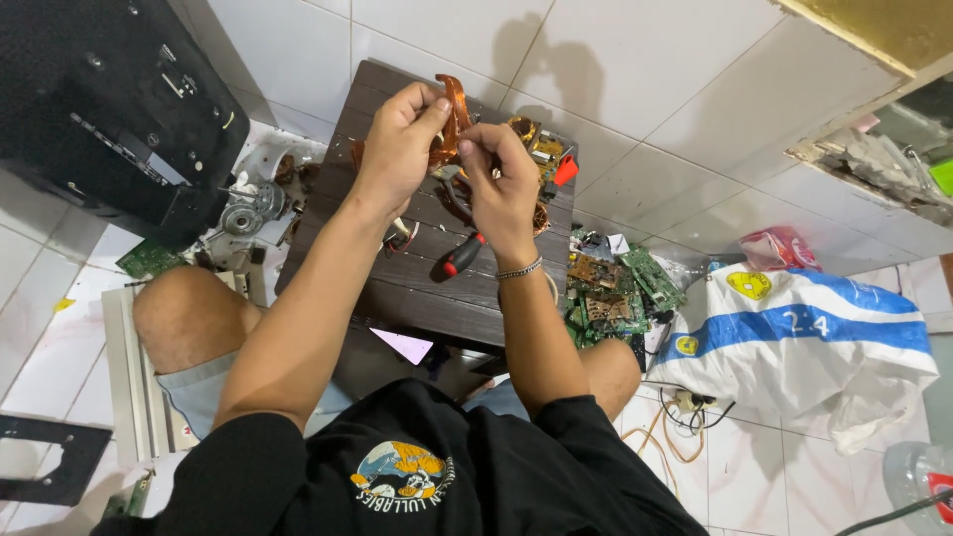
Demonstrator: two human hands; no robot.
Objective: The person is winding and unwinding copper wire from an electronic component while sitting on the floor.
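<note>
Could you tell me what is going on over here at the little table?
A person sits on the tiled floor at a low dark wooden table, with both hands raised over it. The left hand and right hand together grip a copper-coloured wire coil. A red-and-black screwdriver lies on the table, and green circuit boards are heaped on the floor beside it.

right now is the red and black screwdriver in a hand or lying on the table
Lying on the dark wooden table. The screwdriver rests flat below the hands; the left hand and right hand hold a copper coil instead.

Single head-worn view, steeply downward, close over hands.
</note>
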